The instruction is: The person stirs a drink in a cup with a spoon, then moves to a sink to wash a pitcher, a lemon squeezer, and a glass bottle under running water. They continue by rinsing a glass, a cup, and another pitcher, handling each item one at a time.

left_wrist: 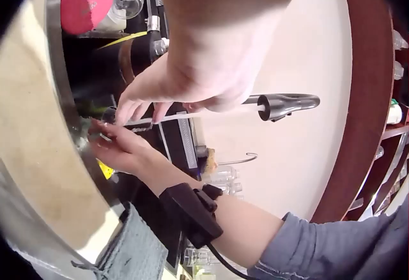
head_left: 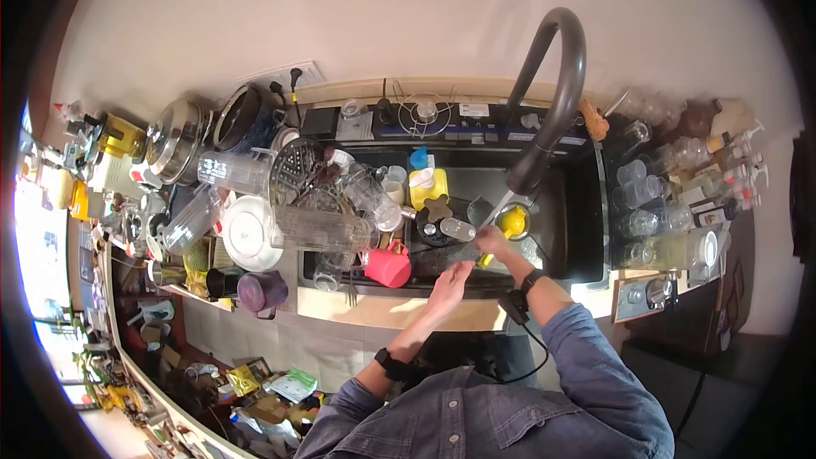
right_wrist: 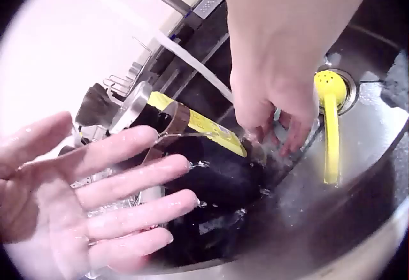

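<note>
My right hand [head_left: 491, 242] is under the stream of the dark tap [head_left: 531, 166]. Its fingers curl down around a small see-through thing [right_wrist: 255, 150] amid running water; I cannot tell what kind it is. My left hand [right_wrist: 96, 210] is held palm up beside it, fingers spread and wet, with drops at the fingertips and nothing in it. A yellow tool [right_wrist: 330, 101] with a perforated round head and long handle lies by the drain in the sink [head_left: 586, 229]. A clear oval vessel [head_left: 459, 229] shows just left of the right hand.
Left of the sink stand a pink mug [head_left: 388, 266], a white plate [head_left: 252, 233], a purple mug [head_left: 263, 291] and many clear glasses and jugs. Several clear cups [head_left: 633, 183] and pump bottles crowd the right side. A yellow container [head_left: 419, 196] sits at the sink's back left.
</note>
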